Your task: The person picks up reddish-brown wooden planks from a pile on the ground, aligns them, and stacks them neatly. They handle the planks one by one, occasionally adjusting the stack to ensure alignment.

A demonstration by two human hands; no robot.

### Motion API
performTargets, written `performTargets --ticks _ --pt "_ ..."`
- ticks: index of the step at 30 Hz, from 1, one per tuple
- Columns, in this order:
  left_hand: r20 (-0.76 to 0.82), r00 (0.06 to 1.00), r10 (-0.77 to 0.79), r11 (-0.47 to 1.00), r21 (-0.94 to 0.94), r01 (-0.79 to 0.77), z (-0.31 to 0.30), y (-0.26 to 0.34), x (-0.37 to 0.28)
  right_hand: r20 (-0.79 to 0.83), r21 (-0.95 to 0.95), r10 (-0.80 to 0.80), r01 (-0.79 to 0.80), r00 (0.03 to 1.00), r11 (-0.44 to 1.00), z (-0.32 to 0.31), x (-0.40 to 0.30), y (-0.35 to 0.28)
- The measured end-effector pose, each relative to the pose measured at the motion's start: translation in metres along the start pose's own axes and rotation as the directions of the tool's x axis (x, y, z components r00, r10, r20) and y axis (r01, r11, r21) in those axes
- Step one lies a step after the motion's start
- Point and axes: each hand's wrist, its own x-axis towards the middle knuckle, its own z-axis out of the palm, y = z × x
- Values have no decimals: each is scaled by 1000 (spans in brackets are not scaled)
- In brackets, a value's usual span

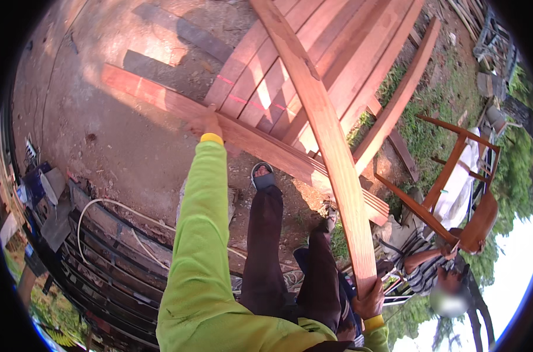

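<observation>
My right hand (371,300) grips the near end of a long reddish-brown wooden board (330,127). That board slants up and away across the other timber. My left hand (208,122) is on a second plank (266,147), which lies crosswise, with the fingers bent over its edge. Beyond the crosswise plank, several wooden boards (260,83) lie side by side, some with pinkish marks near their ends. The long board passes over the crosswise plank near its right end, where grooved edges (374,207) show.
A person (425,268) in a striped shirt holds a wooden chair frame (447,171) at right. A separate wooden beam (403,97) lies right of the boards. Metal racks (112,264) and a pale hose (117,204) are at left. My sandalled foot (263,174) stands on bare ground.
</observation>
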Motion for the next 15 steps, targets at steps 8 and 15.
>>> performTargets --ticks 8,15 --pt "470 876 113 825 -535 181 -6 16 -11 6 41 -20 19 1000 999 13 -13 -12" --pt "34 994 107 806 -588 -66 -40 56 -15 21 9 128 -129 992 992 48 -32 -9"
